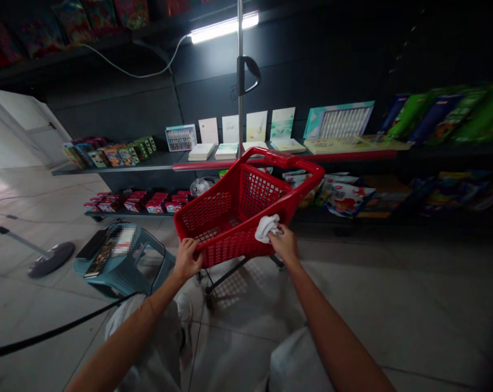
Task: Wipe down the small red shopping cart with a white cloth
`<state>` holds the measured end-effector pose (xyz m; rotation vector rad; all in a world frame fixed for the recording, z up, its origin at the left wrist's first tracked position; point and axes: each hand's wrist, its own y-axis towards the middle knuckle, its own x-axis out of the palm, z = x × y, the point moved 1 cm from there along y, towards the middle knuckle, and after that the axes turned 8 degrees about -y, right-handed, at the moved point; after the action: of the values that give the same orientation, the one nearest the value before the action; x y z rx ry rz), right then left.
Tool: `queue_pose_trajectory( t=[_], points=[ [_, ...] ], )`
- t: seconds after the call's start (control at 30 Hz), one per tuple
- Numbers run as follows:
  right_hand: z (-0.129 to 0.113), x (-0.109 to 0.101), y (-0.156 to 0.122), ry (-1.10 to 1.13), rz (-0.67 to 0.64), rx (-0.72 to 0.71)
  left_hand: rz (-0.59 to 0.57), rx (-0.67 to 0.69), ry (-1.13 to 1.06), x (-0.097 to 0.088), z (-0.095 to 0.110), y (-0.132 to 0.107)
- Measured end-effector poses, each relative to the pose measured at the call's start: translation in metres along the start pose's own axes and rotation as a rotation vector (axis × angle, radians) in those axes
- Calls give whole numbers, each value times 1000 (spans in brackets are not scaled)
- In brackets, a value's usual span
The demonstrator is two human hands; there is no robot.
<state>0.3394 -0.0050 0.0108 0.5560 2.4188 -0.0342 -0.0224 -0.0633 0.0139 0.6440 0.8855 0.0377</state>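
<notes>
A red plastic shopping cart (226, 209) with perforated sides stands on the tiled floor in front of me, its handle toward the upper right. My left hand (188, 259) grips the rim at the basket's near left corner, fingers curled over the edge. In my right hand (285, 243) is a crumpled white cloth (266, 227), pressed against the outer face of the cart's near side below the handle. Nothing lies in the part of the basket that shows.
Behind the cart a dark shelf (148, 163) carries notebooks, marker sets and boxed goods, with snack bags (348, 196) below. A blue-grey stool (142, 272) with items stands left. A metal pole (240, 49) rises behind the cart. A black cable (67, 326) crosses lower left.
</notes>
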Motion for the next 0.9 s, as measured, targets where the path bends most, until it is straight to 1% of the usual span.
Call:
queue_pose_trajectory(
  t=[0.13, 0.33, 0.47, 0.57, 0.67, 0.8, 0.9],
  points=[
    [-5, 7, -6, -57, -48, -81, -42, 2, -13, 0, 2, -3],
    [-21, 20, -24, -49, -125, -174, -55, 24, -1, -4, 4, -5],
    [-25, 24, -30, -47, -157, -179, -48, -10, 30, -2, 4, -4],
    [-28, 28, -39, -53, -185, -186, -21, -34, 52, 2, 6, -1],
    [-32, 42, -58, -80, -246, -232, -4, -49, 70, 4, 11, 2],
    [-39, 66, -89, -132, -338, -282, -32, -10, 105, 3, 20, 2],
    [-41, 71, -94, -158, -353, -331, -11, -2, 187, 4, 22, 0]
  ],
)
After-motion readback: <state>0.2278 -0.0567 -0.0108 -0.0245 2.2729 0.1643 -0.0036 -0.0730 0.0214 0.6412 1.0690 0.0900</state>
